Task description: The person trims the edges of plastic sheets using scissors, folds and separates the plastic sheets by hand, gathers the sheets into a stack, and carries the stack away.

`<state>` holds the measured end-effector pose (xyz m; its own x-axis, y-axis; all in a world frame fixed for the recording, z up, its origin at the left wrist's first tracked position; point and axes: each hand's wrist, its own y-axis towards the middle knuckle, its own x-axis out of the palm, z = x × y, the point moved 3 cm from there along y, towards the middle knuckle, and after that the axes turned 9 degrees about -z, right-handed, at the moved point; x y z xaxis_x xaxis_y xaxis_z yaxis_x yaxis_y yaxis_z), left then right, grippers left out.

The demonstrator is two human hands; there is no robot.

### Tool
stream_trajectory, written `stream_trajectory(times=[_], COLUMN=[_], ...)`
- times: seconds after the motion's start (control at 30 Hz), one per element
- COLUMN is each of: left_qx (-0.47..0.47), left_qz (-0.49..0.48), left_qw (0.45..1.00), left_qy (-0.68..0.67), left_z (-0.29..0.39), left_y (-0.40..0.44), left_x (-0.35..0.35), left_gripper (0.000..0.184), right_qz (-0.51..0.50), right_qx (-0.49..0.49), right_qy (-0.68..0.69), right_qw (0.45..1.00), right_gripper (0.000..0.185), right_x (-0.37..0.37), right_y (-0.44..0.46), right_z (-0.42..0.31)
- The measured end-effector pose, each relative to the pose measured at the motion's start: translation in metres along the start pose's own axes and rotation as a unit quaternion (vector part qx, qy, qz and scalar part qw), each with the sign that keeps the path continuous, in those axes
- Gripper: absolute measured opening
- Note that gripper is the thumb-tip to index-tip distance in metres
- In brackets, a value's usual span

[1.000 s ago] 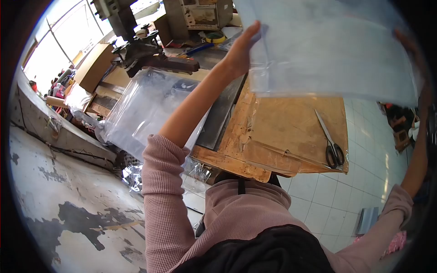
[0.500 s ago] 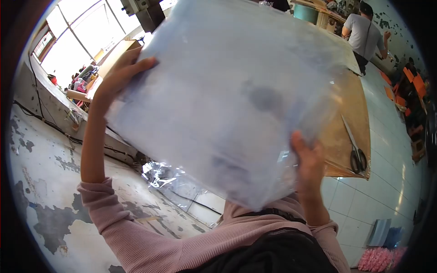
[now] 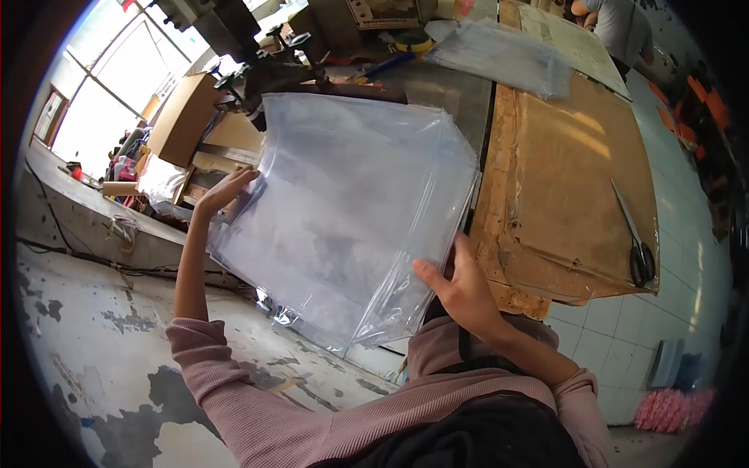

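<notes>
A stack of clear plastic sheets [image 3: 335, 210] is between my two hands, tilted in front of me below the dark machine. My left hand [image 3: 228, 189] grips its left edge, thumb on top and the other fingers mostly hidden. At the lower right edge, my right hand [image 3: 464, 292] holds the stack, with the thumb over the top face and the fingers along the side. Loose, shiny folds run down the right part of the plastic, and its lower edge hangs over my lap.
Scissors [image 3: 636, 238] lie on the brown-covered table [image 3: 569, 195] to the right. More clear plastic [image 3: 503, 58] rests at the back. A dark machine [image 3: 226, 35] with clamp knobs stands ahead. Beyond the table, a person in grey [image 3: 624, 31] is partly visible. A cardboard box [image 3: 183, 117] stands left.
The plastic stack has come down from in front of the camera, uncovering the machine and tabletop. Both hands have lowered with it, still at its sides.
</notes>
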<state>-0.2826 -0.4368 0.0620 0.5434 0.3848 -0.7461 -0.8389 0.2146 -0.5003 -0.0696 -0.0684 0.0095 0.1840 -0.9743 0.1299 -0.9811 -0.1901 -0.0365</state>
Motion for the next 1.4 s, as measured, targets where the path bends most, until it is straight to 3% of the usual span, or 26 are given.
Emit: stream_trajectory(times=[0.03, 0.13, 0.23, 0.27, 0.4, 0.5, 0.57, 0.6, 0.63, 0.67, 0.77, 0.8, 1.0, 1.1, 1.23, 1.3, 1.37, 1.4], left_qx=[-0.002, -0.007, -0.010, 0.013, -0.053, -0.052, -0.030, -0.028, -0.032, -0.039, -0.030, -0.023, 0.065, 0.146, 0.333, 0.415, 0.489, 0.440], left_qz=[-0.004, -0.008, -0.002, 0.040, -0.033, 0.031, -0.067, -0.070, -0.104, -0.059, 0.009, 0.021, -0.006, 0.016, 0.098, 0.167, 0.220, 0.201], left_qw=[0.999, 0.994, 0.994, 0.992, 0.983, 0.977, 0.897, 0.869, 0.871, 0.892, 0.910, 0.910, 0.932, 0.905, 0.861, 0.820, 0.764, 0.801], left_qy=[-0.033, -0.105, -0.113, -0.120, -0.174, -0.203, -0.437, -0.489, -0.479, -0.447, -0.414, -0.414, -0.358, -0.398, -0.371, -0.357, -0.359, -0.353], left_z=[-0.001, -0.005, -0.005, -0.006, -0.004, 0.014, 0.021, 0.030, -0.011, -0.006, 0.063, 0.083, 0.147, 0.208, 0.267, 0.293, 0.308, 0.299], left_y=[0.000, 0.000, 0.002, 0.002, -0.006, -0.033, -0.051, -0.061, -0.045, -0.055, -0.090, -0.098, -0.095, -0.100, -0.073, -0.060, -0.043, -0.025], left_x=[0.001, 0.004, 0.005, 0.005, 0.005, 0.027, 0.050, 0.059, 0.062, 0.068, 0.097, 0.102, 0.103, 0.100, 0.082, 0.077, 0.083, 0.089], left_gripper=[0.074, 0.078, 0.083, 0.075, 0.050, 0.050, 0.055, 0.056, 0.055, 0.056, 0.058, 0.059, 0.058, 0.054, 0.057, 0.048, 0.043, 0.039], right_qz=[0.020, -0.024, -0.034, -0.024, 0.007, 0.000, -0.008, -0.006, -0.004, -0.023, 0.029, 0.026, 0.078, 0.158, 0.161, 0.175, 0.170, 0.175], right_qx=[-0.035, -0.034, 0.045, 0.067, 0.129, 0.175, 0.169, 0.147, 0.126, 0.133, 0.084, 0.085, 0.161, 0.121, -0.064, -0.174, -0.206, -0.205], right_qy=[-0.078, -0.023, 0.195, 0.215, 0.268, 0.268, 0.222, 0.182, 0.141, 0.063, 0.041, 0.109, 0.118, 0.029, -0.033, -0.110, -0.103, -0.105], right_qw=[0.996, 0.999, 0.979, 0.974, 0.955, 0.947, 0.960, 0.972, 0.982, 0.989, 0.995, 0.990, 0.977, 0.980, 0.984, 0.963, 0.958, 0.957], right_gripper=[0.050, 0.056, 0.052, 0.050, 0.037, 0.032, 0.031, 0.031, 0.032, 0.042, 0.052, 0.060, 0.058, 0.050, 0.043, 0.042, 0.041, 0.041], right_x=[0.000, 0.007, 0.011, 0.009, -0.001, -0.011, -0.020, -0.024, -0.029, -0.037, -0.057, -0.064, -0.130, -0.173, -0.217, -0.246, -0.275, -0.285], right_y=[0.000, 0.004, 0.011, 0.014, 0.020, 0.015, 0.009, 0.003, -0.002, -0.008, -0.025, -0.028, -0.056, -0.059, -0.056, -0.052, -0.052, -0.054], right_z=[-0.002, -0.019, -0.031, -0.031, -0.038, -0.042, -0.042, -0.041, -0.040, -0.051, -0.042, -0.034, -0.072, -0.101, -0.148, -0.159, -0.158, -0.156])
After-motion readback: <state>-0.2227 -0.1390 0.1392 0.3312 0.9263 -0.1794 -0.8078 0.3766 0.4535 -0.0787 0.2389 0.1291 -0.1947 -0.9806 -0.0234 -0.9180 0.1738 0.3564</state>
